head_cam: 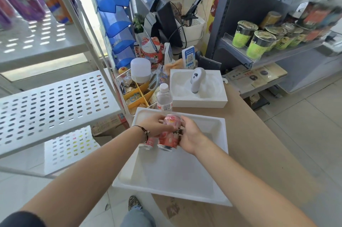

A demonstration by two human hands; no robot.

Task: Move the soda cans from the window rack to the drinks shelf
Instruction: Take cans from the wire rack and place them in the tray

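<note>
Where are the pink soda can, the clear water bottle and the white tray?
pink soda can (pixel 171 132), head view, on its side wall.
clear water bottle (pixel 164 98), head view, on its body.
white tray (pixel 174 175), head view, on its bare floor.

Head view looks steeply down, close over a white tray (pixel 218 154)

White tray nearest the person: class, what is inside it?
Inside the white tray, both hands, left hand and right hand, hold pink soda cans. The hands partly cover the cans, so their count is unclear.
</note>
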